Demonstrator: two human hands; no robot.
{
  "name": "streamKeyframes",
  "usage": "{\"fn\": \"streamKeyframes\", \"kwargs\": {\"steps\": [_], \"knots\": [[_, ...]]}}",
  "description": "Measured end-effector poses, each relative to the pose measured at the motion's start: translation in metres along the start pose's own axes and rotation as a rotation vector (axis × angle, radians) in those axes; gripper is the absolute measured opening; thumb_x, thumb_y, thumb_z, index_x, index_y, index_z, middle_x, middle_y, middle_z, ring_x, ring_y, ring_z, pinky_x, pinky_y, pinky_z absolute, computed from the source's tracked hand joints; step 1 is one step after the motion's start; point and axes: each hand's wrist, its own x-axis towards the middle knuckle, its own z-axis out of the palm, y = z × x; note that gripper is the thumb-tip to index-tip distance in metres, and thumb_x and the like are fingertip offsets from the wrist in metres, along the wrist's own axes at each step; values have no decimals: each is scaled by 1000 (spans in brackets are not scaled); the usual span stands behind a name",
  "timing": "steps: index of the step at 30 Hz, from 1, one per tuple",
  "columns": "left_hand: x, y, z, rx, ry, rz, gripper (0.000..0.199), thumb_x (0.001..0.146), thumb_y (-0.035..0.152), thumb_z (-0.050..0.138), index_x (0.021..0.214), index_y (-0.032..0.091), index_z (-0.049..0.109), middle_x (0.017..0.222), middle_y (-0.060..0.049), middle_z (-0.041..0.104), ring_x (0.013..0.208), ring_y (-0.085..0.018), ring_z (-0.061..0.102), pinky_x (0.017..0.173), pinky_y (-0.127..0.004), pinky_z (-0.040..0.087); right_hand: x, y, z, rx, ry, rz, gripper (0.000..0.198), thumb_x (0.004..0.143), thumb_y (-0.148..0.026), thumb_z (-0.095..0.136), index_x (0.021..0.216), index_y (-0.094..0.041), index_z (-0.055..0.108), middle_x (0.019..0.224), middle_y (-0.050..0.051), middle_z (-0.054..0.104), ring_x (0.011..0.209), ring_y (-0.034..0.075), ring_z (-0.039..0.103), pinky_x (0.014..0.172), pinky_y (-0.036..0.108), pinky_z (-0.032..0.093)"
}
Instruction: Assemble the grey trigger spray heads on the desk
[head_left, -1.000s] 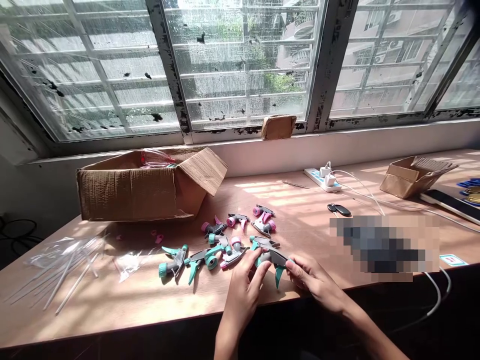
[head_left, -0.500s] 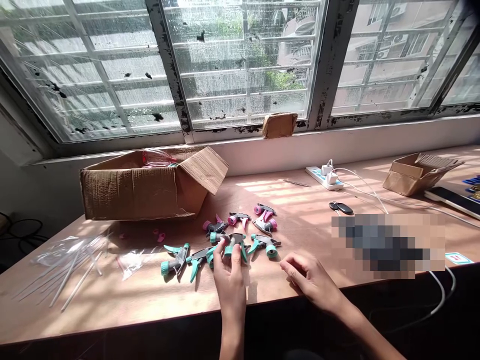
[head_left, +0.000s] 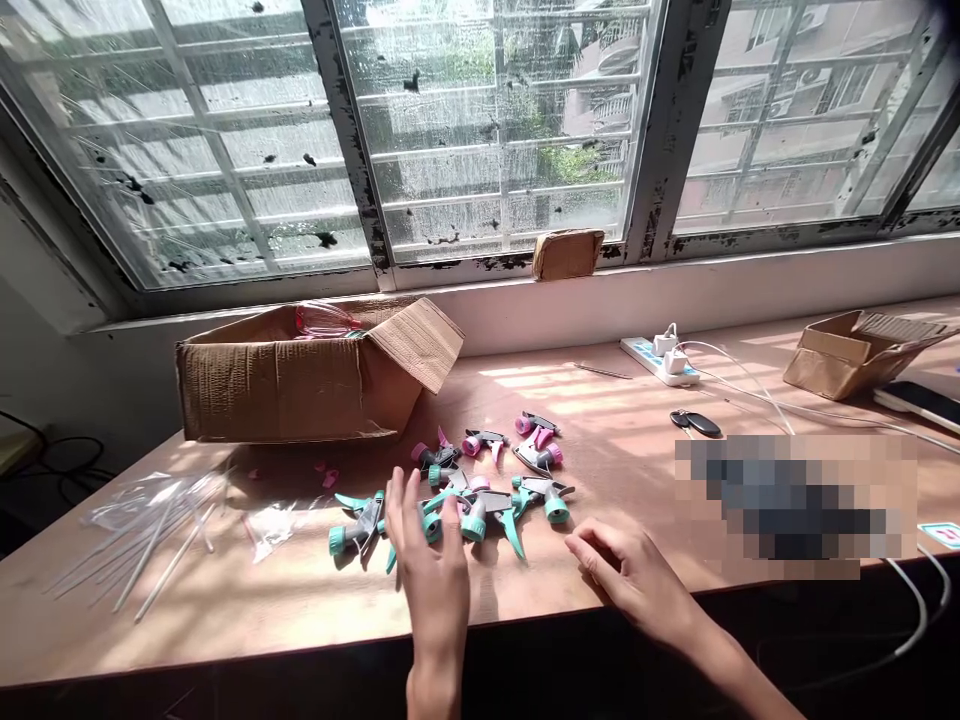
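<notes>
My left hand [head_left: 431,545] hovers over the near row of teal-and-grey trigger spray heads, fingers spread and holding nothing. Just right of its thumb lies a teal spray head [head_left: 491,505], its trigger pointing toward the table's front edge. Another teal spray head [head_left: 551,495] lies further right, and one more [head_left: 358,527] sits to the left; the hand partly hides those between. Behind them is a group of pink-and-grey spray heads [head_left: 486,440]. My right hand [head_left: 630,575] rests on the table near the front edge, fingers curled in, with nothing visible in them.
An open cardboard box [head_left: 277,390] with pink items inside stands at the back left. White tubes [head_left: 172,565] and plastic bags [head_left: 277,525] lie left. To the right are a power strip [head_left: 660,362], a black key fob [head_left: 703,425], a small carton [head_left: 832,360] and a blurred-out dark object [head_left: 795,500].
My left hand has let go of a teal spray head, which now lies on the table, and has moved left with fingers spread. My right hand stays nearly still; the view has shifted slightly.
</notes>
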Motion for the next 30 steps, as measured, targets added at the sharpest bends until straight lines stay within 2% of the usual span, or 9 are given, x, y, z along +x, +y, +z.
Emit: {"fn": "streamKeyframes", "kwargs": {"steps": [3, 7, 9, 12, 15, 20, 22, 25, 30], "knots": [[36, -18, -30, 54, 87, 47, 38, 96, 44, 55, 127, 22, 62, 150, -10, 51, 143, -30, 42, 121, -47, 32, 1, -2, 1, -111, 8, -41, 40, 105, -47, 42, 80, -21, 60, 63, -2, 58, 57, 16, 54, 59, 28, 36], [94, -53, -74, 192, 54, -7, 44, 92, 50, 51, 119, 19, 66, 137, -12, 62, 130, -33, 56, 113, -47, 43, 2, -2, 6, -197, 6, -82, 38, 104, -46, 47, 78, -22, 60, 67, 0, 65, 61, 17, 60, 60, 29, 37], [118, -71, -88, 335, -31, -31, 48, 92, 49, 43, 122, 17, 65, 138, -13, 62, 132, -32, 54, 116, -45, 40, 1, -1, 9, -230, 24, -100, 35, 103, -44, 50, 78, -23, 61, 68, 0, 67, 60, 18, 61, 59, 29, 37], [141, -93, -97, 490, -188, -56, 42, 84, 43, 46, 104, 17, 72, 130, -16, 68, 133, -34, 54, 119, -46, 35, 2, -1, 11, -240, 74, -88, 29, 102, -42, 51, 82, -24, 63, 67, 1, 67, 58, 19, 60, 58, 31, 37], [149, -105, -97, 539, -248, -82, 38, 80, 45, 47, 91, 19, 74, 116, -15, 75, 126, -36, 58, 114, -48, 40, 9, -1, 8, -187, 133, -49, 26, 103, -42, 48, 92, -25, 64, 77, 3, 69, 65, 21, 62, 60, 32, 42], [152, -106, -100, 613, -330, -80, 44, 80, 50, 46, 86, 18, 75, 110, -19, 74, 124, -38, 58, 110, -48, 41, 32, 4, -5, -176, 210, -81, 22, 101, -28, 41, 106, -25, 63, 121, 8, 64, 93, 24, 67, 76, 35, 53], [154, -106, -102, 631, -333, -78, 45, 80, 50, 45, 89, 17, 75, 111, -20, 74, 127, -38, 55, 111, -48, 39, 43, 7, -11, -216, 186, -149, 28, 97, -20, 42, 114, -26, 64, 135, 9, 57, 114, 27, 63, 90, 38, 53], [156, -104, -102, 641, -324, -88, 44, 79, 51, 47, 88, 18, 75, 107, -18, 74, 125, -40, 55, 109, -49, 40, 61, 12, -18, -279, 112, -256, 51, 86, -9, 47, 132, -26, 62, 148, 8, 51, 137, 29, 47, 111, 45, 43], [158, -96, -102, 601, -297, -104, 33, 76, 48, 54, 71, 20, 72, 90, -14, 74, 96, -36, 68, 93, -44, 53, 87, 26, -18, -230, 43, -231, 60, 81, -6, 50, 137, -24, 62, 150, 7, 53, 135, 28, 49, 111, 43, 42]]}}
